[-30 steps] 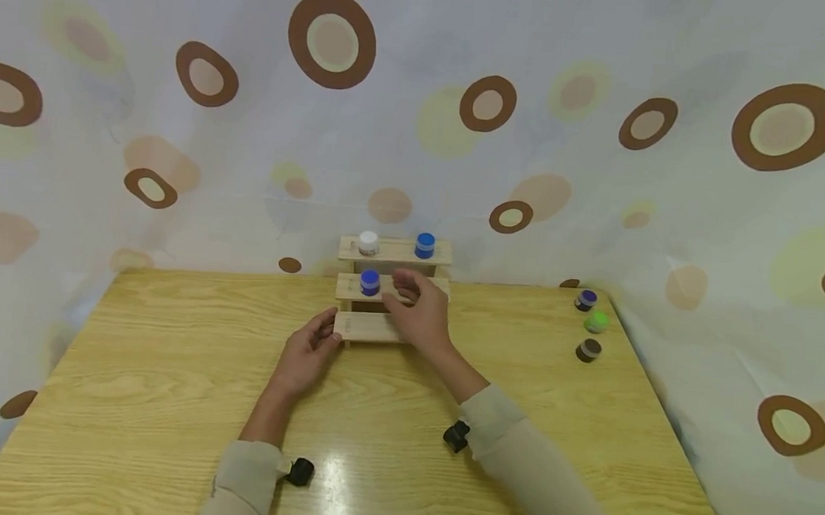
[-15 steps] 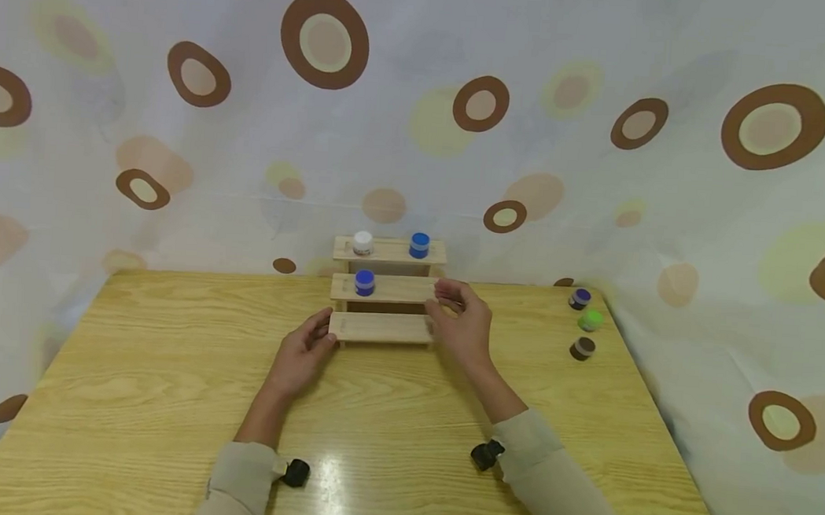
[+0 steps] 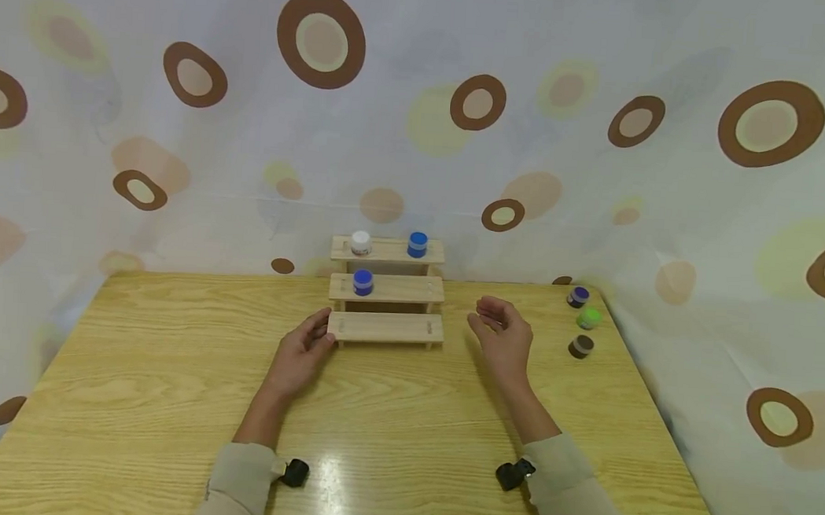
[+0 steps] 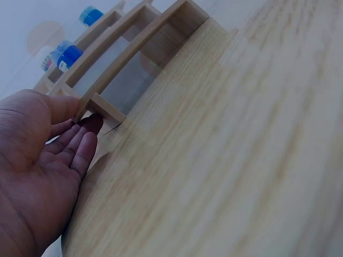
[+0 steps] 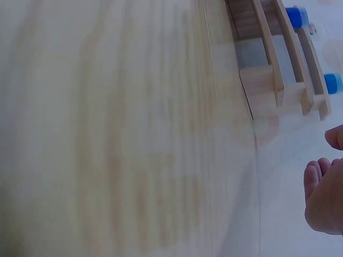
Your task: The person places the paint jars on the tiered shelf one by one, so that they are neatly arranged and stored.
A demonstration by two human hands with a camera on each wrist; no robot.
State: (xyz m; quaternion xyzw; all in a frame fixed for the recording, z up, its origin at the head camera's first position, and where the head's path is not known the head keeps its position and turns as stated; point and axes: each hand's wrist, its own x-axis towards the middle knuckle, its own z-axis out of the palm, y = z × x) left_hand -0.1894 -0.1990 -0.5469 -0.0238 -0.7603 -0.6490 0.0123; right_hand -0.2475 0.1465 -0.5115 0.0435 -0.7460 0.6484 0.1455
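A three-step wooden display stand (image 3: 385, 328) stands at the back of the table. My left hand (image 3: 300, 358) holds the left end of its lowest step; in the left wrist view the thumb (image 4: 63, 107) lies against the step's corner and the fingers bend beneath it. The top step carries a white paint jar (image 3: 360, 243) and a blue paint jar (image 3: 417, 245). On the left of the middle step sits a darker blue paint jar (image 3: 363, 283). My right hand (image 3: 506, 344) is in the air right of the stand, fingers loosely bent, holding nothing.
Along the table's right edge stand a dark purple jar (image 3: 578, 297), a green jar (image 3: 589, 319) and a dark brown or black jar (image 3: 580, 346). A patterned cloth (image 3: 392, 130) hangs behind the wooden table (image 3: 401, 446).
My right hand has moved right, from over the middle step to beyond the stand's right end. The left hand stays on the stand. The jars stand as before.
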